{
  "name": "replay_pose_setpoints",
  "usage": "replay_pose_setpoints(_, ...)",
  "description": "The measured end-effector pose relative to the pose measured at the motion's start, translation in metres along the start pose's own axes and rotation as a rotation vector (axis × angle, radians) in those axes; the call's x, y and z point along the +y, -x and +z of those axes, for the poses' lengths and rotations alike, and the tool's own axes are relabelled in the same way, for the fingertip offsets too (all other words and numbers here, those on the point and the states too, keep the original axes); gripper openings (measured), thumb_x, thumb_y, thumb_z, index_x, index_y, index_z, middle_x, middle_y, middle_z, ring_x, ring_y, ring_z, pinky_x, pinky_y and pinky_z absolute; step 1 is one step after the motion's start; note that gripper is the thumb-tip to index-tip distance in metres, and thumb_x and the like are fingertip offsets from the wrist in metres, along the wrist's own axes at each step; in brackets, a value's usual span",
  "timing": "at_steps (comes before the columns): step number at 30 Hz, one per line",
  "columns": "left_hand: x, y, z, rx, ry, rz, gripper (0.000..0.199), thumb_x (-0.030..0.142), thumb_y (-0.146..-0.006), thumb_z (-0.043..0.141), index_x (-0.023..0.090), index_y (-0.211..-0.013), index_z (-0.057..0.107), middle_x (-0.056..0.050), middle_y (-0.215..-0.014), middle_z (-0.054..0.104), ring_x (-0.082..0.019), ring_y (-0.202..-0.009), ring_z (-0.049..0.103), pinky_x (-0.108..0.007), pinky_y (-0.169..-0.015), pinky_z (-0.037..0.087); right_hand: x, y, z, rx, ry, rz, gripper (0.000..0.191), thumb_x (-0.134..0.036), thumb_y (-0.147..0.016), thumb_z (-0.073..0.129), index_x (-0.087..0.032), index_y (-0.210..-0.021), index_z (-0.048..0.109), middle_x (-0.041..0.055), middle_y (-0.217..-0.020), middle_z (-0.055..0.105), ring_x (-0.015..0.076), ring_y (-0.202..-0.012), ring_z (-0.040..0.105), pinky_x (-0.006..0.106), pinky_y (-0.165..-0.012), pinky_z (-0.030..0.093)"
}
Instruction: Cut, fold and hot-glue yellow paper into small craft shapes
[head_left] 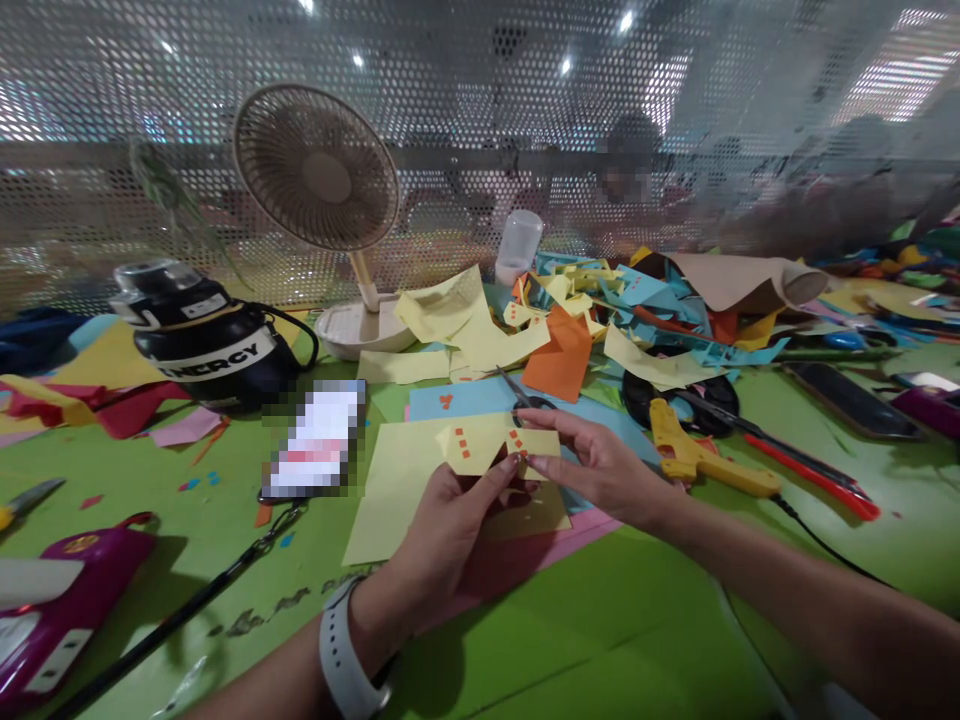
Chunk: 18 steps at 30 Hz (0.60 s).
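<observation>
My left hand [454,515], with a white watch [345,640] on its wrist, grips a small pale-yellow paper piece [474,442] dotted with orange squares. The thumb and fingers close on its lower edge. My right hand [592,462] is at the right side of the same piece, thumb and fingertips by its orange squares; whether it pinches anything small is hard to see. Underneath lies a larger yellow sheet [382,500], over blue paper [491,397] and pink paper [517,560]. Dark scissors [525,397] lie just beyond my right fingertips.
A fan [326,175] and a black bottle [210,345] stand at the back left, a phone [319,440] before them. Paper scraps [577,300] pile up behind my hands. To the right lie a yellow glue gun [697,455] and a red cutter [814,475].
</observation>
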<state>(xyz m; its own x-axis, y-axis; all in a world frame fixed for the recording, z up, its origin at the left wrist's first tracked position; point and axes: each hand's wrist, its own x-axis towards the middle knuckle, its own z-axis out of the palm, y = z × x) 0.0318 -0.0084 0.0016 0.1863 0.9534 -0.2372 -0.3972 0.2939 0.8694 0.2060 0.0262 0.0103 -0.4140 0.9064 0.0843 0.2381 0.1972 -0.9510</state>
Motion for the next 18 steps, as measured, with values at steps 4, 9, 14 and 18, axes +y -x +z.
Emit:
replay_pose_setpoints(4,0.000,0.001,0.000,0.001,-0.026,0.001,0.023,0.032,-0.075,0.073,0.017,-0.092,0.071,-0.005,-0.083,0.072,-0.014,-0.070,0.064,-0.027,-0.070,0.048,0.001,0.000,-0.001,-0.004,0.002,-0.002,0.049,-0.034,-0.081,0.063,-0.022,-0.128,0.054,0.0090,-0.133,0.054,0.0236,-0.120,0.052,0.045,-0.101,0.045)
replay_pose_setpoints(9,-0.001,0.000,-0.001,0.001,-0.071,0.025,0.019,0.032,-0.075,0.073,0.017,-0.087,0.071,-0.004,-0.076,0.071,-0.012,-0.067,0.062,-0.025,-0.068,0.047,-0.005,0.001,-0.002,-0.011,0.010,0.039,0.044,-0.030,-0.081,0.061,-0.022,-0.125,0.057,0.0075,-0.126,0.060,0.0232,-0.113,0.057,0.044,-0.096,0.048)
replay_pose_setpoints(14,-0.001,0.000,-0.002,-0.009,-0.089,0.041,0.017,0.032,-0.075,0.073,0.018,-0.084,0.070,-0.002,-0.075,0.070,-0.012,-0.066,0.061,-0.024,-0.067,0.047,-0.009,0.001,-0.002,0.006,-0.016,0.063,0.037,-0.030,-0.082,0.060,-0.021,-0.118,0.062,0.0067,-0.118,0.065,0.0213,-0.102,0.062,0.040,-0.089,0.051)
replay_pose_setpoints(18,-0.001,0.001,-0.002,-0.020,-0.096,0.041,0.016,0.032,-0.076,0.072,0.018,-0.083,0.070,-0.002,-0.074,0.070,-0.012,-0.065,0.060,-0.025,-0.067,0.047,-0.010,0.002,-0.001,0.002,-0.034,0.062,0.036,-0.031,-0.082,0.059,-0.022,-0.117,0.062,0.0066,-0.115,0.066,0.0210,-0.100,0.062,0.039,-0.086,0.052)
